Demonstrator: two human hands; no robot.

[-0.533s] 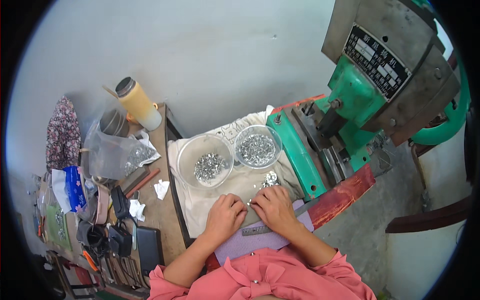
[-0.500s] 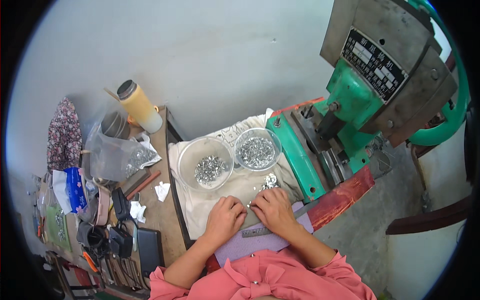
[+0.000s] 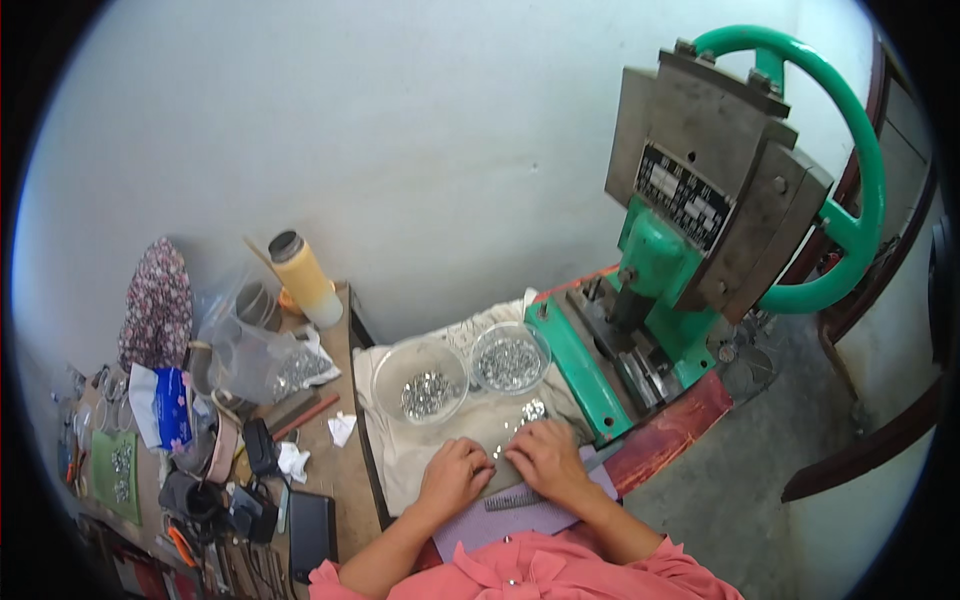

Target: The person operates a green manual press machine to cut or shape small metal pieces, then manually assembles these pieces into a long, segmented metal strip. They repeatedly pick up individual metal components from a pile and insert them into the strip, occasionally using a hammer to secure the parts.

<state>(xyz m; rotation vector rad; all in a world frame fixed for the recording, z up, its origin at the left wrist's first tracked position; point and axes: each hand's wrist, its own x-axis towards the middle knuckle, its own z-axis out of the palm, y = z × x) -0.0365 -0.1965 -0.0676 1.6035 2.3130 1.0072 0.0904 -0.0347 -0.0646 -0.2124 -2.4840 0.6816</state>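
Note:
My left hand point(image 3: 456, 477) rests on the beige cloth point(image 3: 400, 470), its fingers curled and pressed together. Facing it, my right hand point(image 3: 548, 460) is closed too, fingertips bent down to the cloth. Whatever lies between the fingers is too small or hidden to name. A few tiny shiny metal pieces point(image 3: 497, 452) are scattered between the two hands. Just beyond my right hand is a small pile of silvery metal parts point(image 3: 533, 409). Two clear plastic bowls, the left bowl point(image 3: 418, 358) and the right bowl point(image 3: 512, 327), hold many such parts. Beneath my wrists lie a steel ruler point(image 3: 510, 499) and a purple mat point(image 3: 462, 535).
A green hand press point(image 3: 660, 250) with a large wheel point(image 3: 868, 190) stands at the right. On the left table are a yellow bottle point(image 3: 305, 280), a plastic bag of parts point(image 3: 245, 355), a blue tissue pack point(image 3: 173, 405), a black box point(image 3: 313, 535) and crumpled paper point(image 3: 342, 428).
My view has tilted up and shifted, so the bowls and hands sit lower in it and more of the press wheel shows. Both hands stay close together over the cloth, fingers curled.

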